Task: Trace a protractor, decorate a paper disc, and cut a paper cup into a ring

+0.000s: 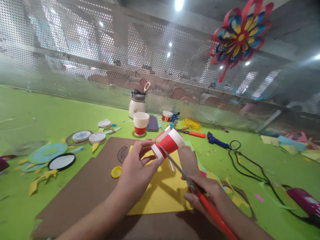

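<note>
A red and white paper cup is tilted on its side above the yellow sheet, with the fingers and thumb of my left hand closed around its left end. My right hand grips red-handled scissors. Their blades reach up and left to the cup, the tips meeting its side near the end in my left fingers. Whether the blades are cutting into the paper cannot be made out. Beneath the sheet lies brown cardboard, and a small yellow lid rests on it left of my left hand.
Behind the hands stand another paper cup, a white jug and a phone. An orange-handled knife and a blue glue gun with a black cord lie right. Paper discs and scraps are spread left.
</note>
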`<state>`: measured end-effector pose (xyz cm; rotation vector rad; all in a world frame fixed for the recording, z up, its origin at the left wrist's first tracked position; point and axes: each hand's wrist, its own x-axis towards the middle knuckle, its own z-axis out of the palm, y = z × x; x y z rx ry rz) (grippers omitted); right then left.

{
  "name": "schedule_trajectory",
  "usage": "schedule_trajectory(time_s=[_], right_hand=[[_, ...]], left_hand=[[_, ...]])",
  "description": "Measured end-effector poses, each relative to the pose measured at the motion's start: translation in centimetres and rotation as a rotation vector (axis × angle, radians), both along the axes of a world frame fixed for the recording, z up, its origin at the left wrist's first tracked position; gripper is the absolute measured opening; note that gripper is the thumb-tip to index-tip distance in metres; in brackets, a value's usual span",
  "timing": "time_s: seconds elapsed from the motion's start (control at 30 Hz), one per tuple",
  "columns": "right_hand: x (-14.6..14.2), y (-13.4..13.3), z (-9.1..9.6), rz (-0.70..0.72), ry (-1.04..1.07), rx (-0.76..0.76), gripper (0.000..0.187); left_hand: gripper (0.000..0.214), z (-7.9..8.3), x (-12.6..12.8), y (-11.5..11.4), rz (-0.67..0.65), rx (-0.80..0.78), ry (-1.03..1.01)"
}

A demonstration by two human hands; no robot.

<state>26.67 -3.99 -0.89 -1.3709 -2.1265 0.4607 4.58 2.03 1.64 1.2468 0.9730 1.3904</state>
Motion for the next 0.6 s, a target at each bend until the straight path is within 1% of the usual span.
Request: schedule_trajectory(time_s=[0.1,0.3,0.43,0.6], right_hand=[[0.1,-0.1,0.1,-0.02,0.007,0.002,0.016],[0.0,-0.4,0.4,-0.03,0.047,-0.024,0.021],[-0.1,-0.6,0.3,-0.038,0.036,-0.009,0.017],[-0.2,-0.7,0.3,-0.041,0.019,-0.048,0.018]], left_hand=[[0.037,-0.2,0.1,-0.2,0.011,0.06,0.065],[0.034,-0.5,0.0,-0.2,0.03,0.133,0.132],[0.031,-0.8,-0.1,-0.2,0.026,0.195,0.156],[0.028,-1.1,-0.1,0.0,0.027,0.215,0.164]])
